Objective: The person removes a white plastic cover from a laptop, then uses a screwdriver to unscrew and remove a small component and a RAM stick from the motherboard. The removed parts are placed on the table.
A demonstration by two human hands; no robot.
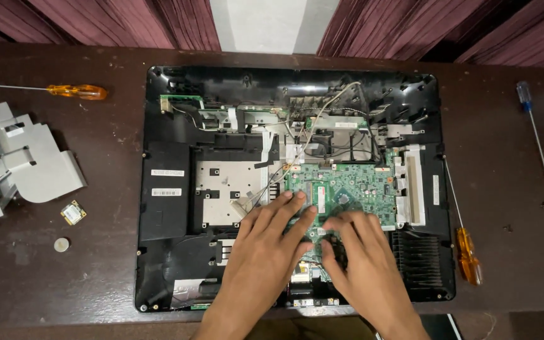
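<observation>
On green circuit board (347,186) inside opened black computer chassis (165,252): left hand (266,249), right hand (360,255) flat, fingers spread, pressing, gripping nothing

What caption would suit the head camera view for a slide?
Two bare hands, left hand and right hand, press on the green circuit board inside an opened black computer chassis on a dark brown table.

Opened black computer case (165,208) at the table's (511,252) centre, green circuit board (354,186) inside; left hand (266,252) and right hand (360,258) lie flat, fingers spread, on the board's lower edge. Orange-handled screwdriver (73,91) near far left corner; second orange screwdriver (467,252) beside case's right edge; blue screwdriver (530,119) toward right edge. Grey metal bracket (26,164), small chip card (73,213), coin battery (62,244) at left edge.
</observation>
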